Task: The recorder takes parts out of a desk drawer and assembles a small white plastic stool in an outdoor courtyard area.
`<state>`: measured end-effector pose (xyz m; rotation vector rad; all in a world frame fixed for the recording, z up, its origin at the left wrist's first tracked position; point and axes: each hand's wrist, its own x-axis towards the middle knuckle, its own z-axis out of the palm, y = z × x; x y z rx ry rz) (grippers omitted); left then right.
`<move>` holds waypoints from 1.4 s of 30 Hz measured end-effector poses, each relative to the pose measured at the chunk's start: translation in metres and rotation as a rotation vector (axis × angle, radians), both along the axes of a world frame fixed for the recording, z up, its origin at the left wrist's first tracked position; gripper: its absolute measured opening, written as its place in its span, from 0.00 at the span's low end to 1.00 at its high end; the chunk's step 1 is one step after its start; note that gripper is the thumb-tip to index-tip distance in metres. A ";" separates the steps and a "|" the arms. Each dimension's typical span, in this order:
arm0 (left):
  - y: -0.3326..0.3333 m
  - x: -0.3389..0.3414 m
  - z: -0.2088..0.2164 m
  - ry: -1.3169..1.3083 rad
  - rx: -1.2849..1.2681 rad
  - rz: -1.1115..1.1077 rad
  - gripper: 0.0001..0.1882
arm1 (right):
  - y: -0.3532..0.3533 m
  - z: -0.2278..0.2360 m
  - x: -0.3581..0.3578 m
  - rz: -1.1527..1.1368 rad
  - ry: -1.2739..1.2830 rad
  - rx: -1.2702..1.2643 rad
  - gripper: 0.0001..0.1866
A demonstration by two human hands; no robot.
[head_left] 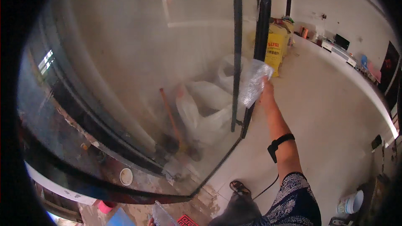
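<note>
- Right hand [266, 88] raised, fingers closed on crumpled clear plastic wad [254, 81], pressed against glass door's [138, 71] black frame [262, 21].
- Left hand [150, 222] barely visible at bottom edge; finger state indiscernible.

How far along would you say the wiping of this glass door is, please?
In hand: the right hand presses a cloth against the door's dark frame. Done: hard to tell; the upper glass looks fairly even. Left: the lower pane by the bottom edge looks smeared and dusty.

glass door [167, 79] blocks left, floor [326, 100] open right
</note>
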<state>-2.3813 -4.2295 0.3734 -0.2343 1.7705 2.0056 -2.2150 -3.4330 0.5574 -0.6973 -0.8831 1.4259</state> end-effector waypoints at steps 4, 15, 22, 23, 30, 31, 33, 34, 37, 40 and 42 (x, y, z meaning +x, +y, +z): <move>0.043 -0.024 -0.029 0.140 -0.056 -0.024 0.20 | 0.076 0.035 -0.060 -0.092 0.210 0.097 0.25; 0.127 0.032 0.081 -0.103 -0.088 0.284 0.16 | 0.002 -0.043 -0.083 -0.156 -0.386 0.386 0.22; 0.061 0.076 0.048 -0.129 -0.009 0.565 0.15 | -0.212 -0.206 -0.060 0.282 -1.083 0.646 0.20; 0.044 0.082 0.031 -0.121 0.061 0.630 0.15 | -0.241 -0.228 -0.050 0.398 -1.170 0.677 0.20; -0.039 0.123 0.029 -0.083 0.054 0.736 0.16 | -0.366 -0.293 0.001 0.995 -1.564 0.812 0.18; -0.045 0.123 0.030 -0.083 0.070 0.750 0.16 | -0.377 -0.295 0.006 1.046 -1.612 0.813 0.18; -0.071 0.133 0.045 -0.187 0.160 0.828 0.16 | -0.404 -0.295 0.002 1.185 -1.683 0.833 0.18; -0.083 0.130 0.041 -0.180 0.170 0.840 0.16 | -0.411 -0.294 0.001 1.208 -1.723 0.833 0.17; -0.125 0.123 0.029 -0.111 0.034 0.741 0.15 | -0.438 -0.284 -0.036 1.335 -1.731 0.946 0.17; -0.166 0.107 0.029 -0.037 0.033 0.748 0.16 | -0.507 -0.268 -0.121 1.548 -1.545 1.165 0.16; -0.199 0.105 0.028 -0.046 0.137 0.844 0.16 | -0.593 -0.256 -0.187 1.757 -1.289 1.372 0.15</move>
